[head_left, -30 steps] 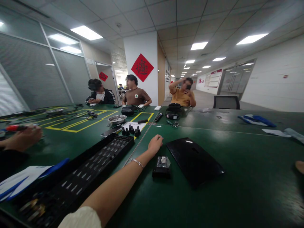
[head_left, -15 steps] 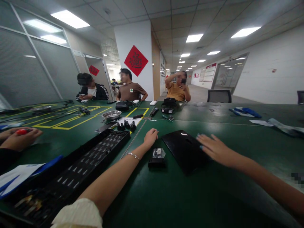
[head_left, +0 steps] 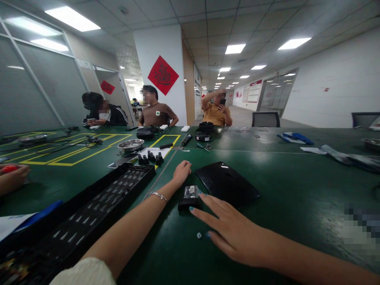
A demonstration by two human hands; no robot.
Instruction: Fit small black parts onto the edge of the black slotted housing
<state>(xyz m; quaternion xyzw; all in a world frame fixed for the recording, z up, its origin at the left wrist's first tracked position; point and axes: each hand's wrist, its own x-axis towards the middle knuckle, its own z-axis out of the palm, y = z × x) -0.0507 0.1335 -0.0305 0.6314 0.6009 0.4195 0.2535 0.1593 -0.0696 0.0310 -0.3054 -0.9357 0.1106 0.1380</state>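
My left arm stretches forward over the green table (head_left: 291, 186), bracelet at the wrist. My left hand (head_left: 181, 172) rests loosely curled on the tabletop with nothing visible in it, just left of a flat black cover (head_left: 227, 184). My right hand (head_left: 227, 227) lies open, fingers spread, palm down. Its fingertips reach a small black block (head_left: 188, 203) that carries a clear plastic packet (head_left: 190, 191). A tiny round part (head_left: 198, 235) lies on the table by my right thumb.
A long black tray (head_left: 89, 219) of small parts runs along my left arm. Small black knobs (head_left: 150, 158), a metal bowl (head_left: 130, 145) and tools lie beyond. Three people sit at the far side. Another person's hand (head_left: 12, 178) holds something red at left.
My right hand came in from the right, passed over the black cover, then drew back to the small black block. My left hand stayed in place.
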